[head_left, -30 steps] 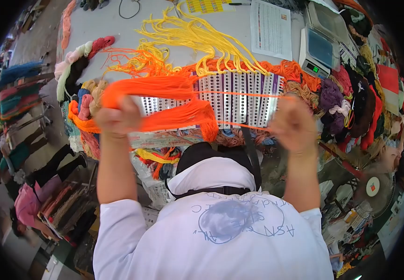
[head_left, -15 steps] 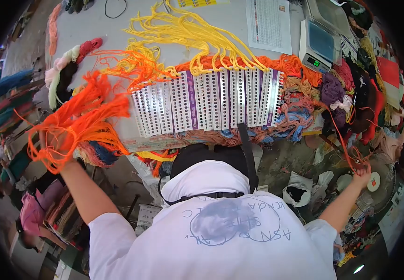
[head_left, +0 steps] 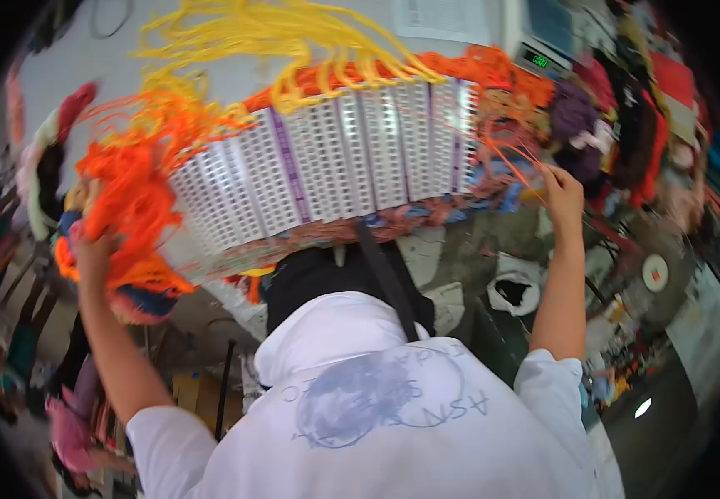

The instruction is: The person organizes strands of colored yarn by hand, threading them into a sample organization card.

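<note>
A loose bundle of bright orange thread (head_left: 131, 195) hangs around my left hand (head_left: 96, 252) at the table's left end. My left fingers are closed on it, partly covered by the strands. Past the right end of the cards, my right hand (head_left: 563, 195) pinches a few thin orange strands (head_left: 514, 162) between thumb and fingers. Between my hands lies a row of white perforated cards (head_left: 326, 158) with purple strips, overlapping like a fan along the table's near edge. Yellow thread (head_left: 285, 37) spreads from their upper edge across the table.
A scale (head_left: 534, 58) with a green display stands at the back right, by a printed sheet (head_left: 439, 18). Purple yarn (head_left: 574, 110) and other hanks crowd the right side. Pink, white and black hanks (head_left: 48, 162) lie left. A fan (head_left: 658, 273) stands lower right.
My right hand has moved up and inward toward the cards, still pinching strands. My left hand has come down slightly with the orange bundle, which now bunches closer to the cards. The view has shifted.
</note>
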`<state>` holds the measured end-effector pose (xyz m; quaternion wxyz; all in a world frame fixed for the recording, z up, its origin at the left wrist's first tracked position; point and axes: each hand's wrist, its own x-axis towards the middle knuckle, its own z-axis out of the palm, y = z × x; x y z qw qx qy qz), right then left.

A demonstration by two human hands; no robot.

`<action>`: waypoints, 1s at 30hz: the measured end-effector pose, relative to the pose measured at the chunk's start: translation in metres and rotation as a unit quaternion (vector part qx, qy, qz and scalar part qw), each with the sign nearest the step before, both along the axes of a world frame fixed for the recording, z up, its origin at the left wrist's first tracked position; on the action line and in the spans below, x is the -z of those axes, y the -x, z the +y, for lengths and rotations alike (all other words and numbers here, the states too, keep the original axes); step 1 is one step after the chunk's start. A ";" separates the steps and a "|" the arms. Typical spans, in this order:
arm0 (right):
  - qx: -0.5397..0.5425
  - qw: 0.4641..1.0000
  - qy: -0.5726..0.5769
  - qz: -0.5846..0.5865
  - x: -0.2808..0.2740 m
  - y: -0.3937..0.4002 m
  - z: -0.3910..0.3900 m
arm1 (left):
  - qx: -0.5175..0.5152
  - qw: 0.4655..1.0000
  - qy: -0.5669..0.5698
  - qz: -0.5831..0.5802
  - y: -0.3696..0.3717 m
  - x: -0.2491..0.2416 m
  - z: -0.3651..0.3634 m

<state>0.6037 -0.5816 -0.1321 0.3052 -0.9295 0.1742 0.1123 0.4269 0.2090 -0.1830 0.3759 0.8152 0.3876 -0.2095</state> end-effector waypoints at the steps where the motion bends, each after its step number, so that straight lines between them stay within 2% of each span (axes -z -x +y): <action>1: -0.014 1.000 0.019 0.000 -0.010 -0.004 -0.005 | 0.077 0.996 -0.037 -0.005 -0.009 -0.017 0.005; 2: -0.016 1.000 0.022 0.002 -0.017 -0.009 -0.007 | 0.023 1.000 -0.009 -0.006 -0.008 -0.017 0.023; 3: -0.019 1.000 0.021 0.005 -0.021 -0.013 -0.009 | 0.098 0.978 -0.150 0.111 -0.030 -0.039 0.012; 6: 0.017 0.999 0.027 0.033 -0.034 -0.019 -0.008 | 0.117 0.971 -0.191 0.083 -0.041 -0.054 0.016; 7: 0.038 0.998 0.022 0.054 -0.036 -0.022 -0.003 | 0.161 0.952 -0.254 0.058 -0.041 -0.056 0.017; 8: 0.087 0.993 -0.031 0.068 -0.038 -0.024 -0.002 | 0.203 0.926 -0.317 0.037 -0.038 -0.061 0.020; 10: 0.184 0.964 -0.175 0.075 -0.038 -0.023 -0.002 | 0.236 0.919 -0.310 0.067 -0.034 -0.063 0.031; 12: 0.287 0.889 -0.342 0.095 -0.043 -0.024 0.001 | 0.209 0.943 -0.214 0.149 -0.028 -0.062 0.063; 13: 0.310 0.857 -0.403 0.086 -0.040 -0.023 -0.006 | 0.239 0.904 -0.303 0.181 -0.019 -0.048 0.105; 14: 0.304 0.845 -0.434 0.075 -0.030 -0.024 -0.022 | 0.291 0.869 -0.382 0.115 -0.019 -0.062 0.086; 16: 0.314 0.814 -0.484 0.063 -0.021 -0.025 -0.034 | 0.183 0.894 -0.362 0.189 -0.038 -0.088 0.045; 17: 0.293 0.813 -0.497 0.081 -0.020 -0.024 -0.035 | 0.227 0.880 -0.387 0.155 -0.057 -0.114 -0.011; 18: 0.311 0.836 -0.443 0.093 -0.029 -0.026 -0.013 | 0.224 0.904 -0.334 0.145 -0.054 -0.115 -0.006; 19: 0.279 0.842 -0.438 0.149 -0.026 -0.025 -0.017 | 0.184 0.940 -0.237 0.163 -0.068 -0.131 -0.029; 20: 0.241 0.850 -0.422 0.202 -0.021 -0.023 -0.018 | 0.072 0.979 -0.131 0.142 -0.077 -0.145 -0.041; 21: 0.198 0.883 -0.366 0.219 -0.024 -0.021 0.004 | -0.040 0.993 -0.013 0.110 -0.081 -0.152 -0.048; 23: 0.064 0.932 -0.243 0.262 -0.036 -0.019 0.024 | -0.066 0.993 0.004 0.101 -0.080 -0.151 -0.048; 24: 0.063 0.932 -0.243 0.260 -0.025 -0.022 0.021 | -0.084 0.992 0.029 0.094 -0.084 -0.144 -0.045; 26: -0.111 0.966 -0.105 0.211 -0.002 -0.017 0.007 | -0.091 0.991 0.058 0.074 -0.086 -0.146 -0.051; 28: -0.133 0.957 -0.096 0.240 -0.007 -0.026 0.004 | -0.114 0.976 0.178 0.053 -0.089 -0.158 -0.064; 29: -0.175 0.953 0.019 0.247 -0.009 -0.029 0.008 | -0.116 0.976 0.176 0.051 -0.087 -0.159 -0.070; 30: -0.212 0.935 0.133 0.250 -0.010 -0.032 0.011 | -0.154 0.958 0.241 0.020 -0.086 -0.159 -0.077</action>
